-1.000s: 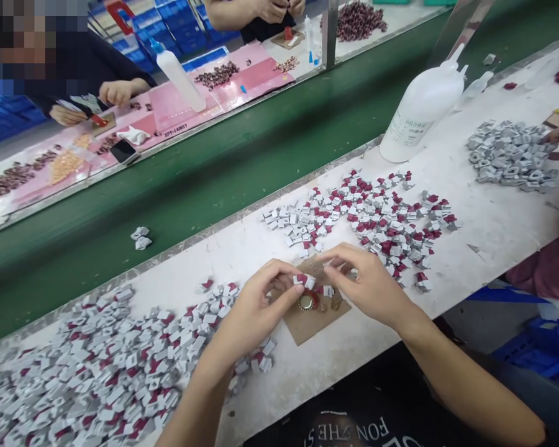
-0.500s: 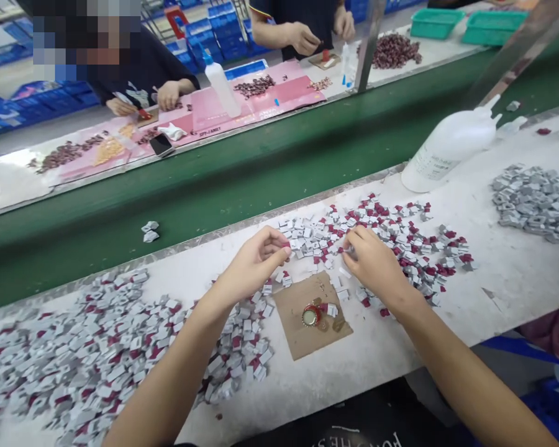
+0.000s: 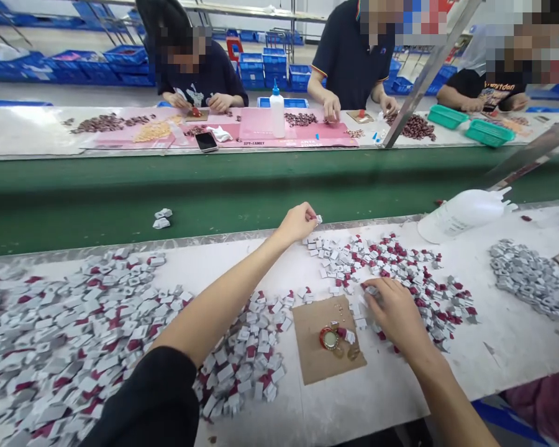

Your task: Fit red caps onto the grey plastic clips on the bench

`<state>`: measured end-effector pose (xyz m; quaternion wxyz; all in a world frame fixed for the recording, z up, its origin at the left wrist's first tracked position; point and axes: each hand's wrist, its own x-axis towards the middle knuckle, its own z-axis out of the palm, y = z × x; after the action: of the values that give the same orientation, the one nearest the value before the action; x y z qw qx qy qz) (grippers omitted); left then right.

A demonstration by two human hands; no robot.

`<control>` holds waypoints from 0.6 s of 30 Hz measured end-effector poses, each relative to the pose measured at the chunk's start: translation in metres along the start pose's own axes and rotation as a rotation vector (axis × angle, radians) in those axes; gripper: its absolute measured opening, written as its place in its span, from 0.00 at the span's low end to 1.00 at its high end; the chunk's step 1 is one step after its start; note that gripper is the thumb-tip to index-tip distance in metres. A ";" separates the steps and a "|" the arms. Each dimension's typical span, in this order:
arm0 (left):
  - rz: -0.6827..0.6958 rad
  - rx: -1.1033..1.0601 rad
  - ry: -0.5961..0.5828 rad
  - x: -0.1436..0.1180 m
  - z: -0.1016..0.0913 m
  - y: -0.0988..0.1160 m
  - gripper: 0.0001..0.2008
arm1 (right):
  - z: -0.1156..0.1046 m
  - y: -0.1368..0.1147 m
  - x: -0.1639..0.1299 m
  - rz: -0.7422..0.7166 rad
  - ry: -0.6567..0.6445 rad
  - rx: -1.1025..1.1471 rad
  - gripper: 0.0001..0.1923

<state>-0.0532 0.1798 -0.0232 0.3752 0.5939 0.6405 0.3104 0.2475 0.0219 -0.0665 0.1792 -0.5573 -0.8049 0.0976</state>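
Observation:
My left hand [image 3: 298,222] reaches out to the far edge of the white bench, at the green conveyor belt [image 3: 214,192], and pinches a small grey-white piece [image 3: 317,218] between its fingertips. My right hand [image 3: 394,310] rests on the near side of a heap of small grey and red pieces [image 3: 391,261], fingers curled onto them. Between my arms lies a brown cardboard square [image 3: 314,354] with a red and gold bottle cap [image 3: 328,338] on it.
A large pile of grey and red pieces [image 3: 74,323] covers the bench's left. A grey pile [image 3: 526,276] and a tipped white squeeze bottle [image 3: 461,212] lie right. Two loose pieces [image 3: 162,218] sit on the belt. Three people work at the far bench.
My left hand has left the cardboard and stretched out to the belt's edge with a piece. My right hand moved from the cardboard onto the heap. The view tilted up.

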 end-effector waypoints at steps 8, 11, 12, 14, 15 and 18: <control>0.006 0.108 -0.071 0.063 0.029 0.009 0.17 | 0.006 -0.007 0.001 0.092 0.000 0.015 0.09; -0.018 0.170 -0.065 0.074 0.038 0.008 0.19 | 0.004 -0.010 0.002 0.107 -0.013 0.019 0.09; -0.021 0.190 -0.056 0.075 0.040 0.007 0.18 | 0.003 -0.011 0.001 0.112 -0.018 0.022 0.09; -0.017 0.223 -0.027 0.073 0.041 0.005 0.12 | 0.000 -0.014 0.001 0.121 -0.018 0.035 0.10; -0.014 0.237 -0.009 0.072 0.041 0.004 0.08 | -0.002 -0.015 0.002 0.127 -0.012 0.050 0.10; -0.013 0.271 0.031 0.063 0.032 0.000 0.07 | -0.007 -0.019 0.003 0.158 0.031 0.136 0.10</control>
<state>-0.0267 0.2411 -0.0470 0.2835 0.6302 0.6860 0.2279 0.2328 0.0175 -0.0524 0.2207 -0.6071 -0.7469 0.1575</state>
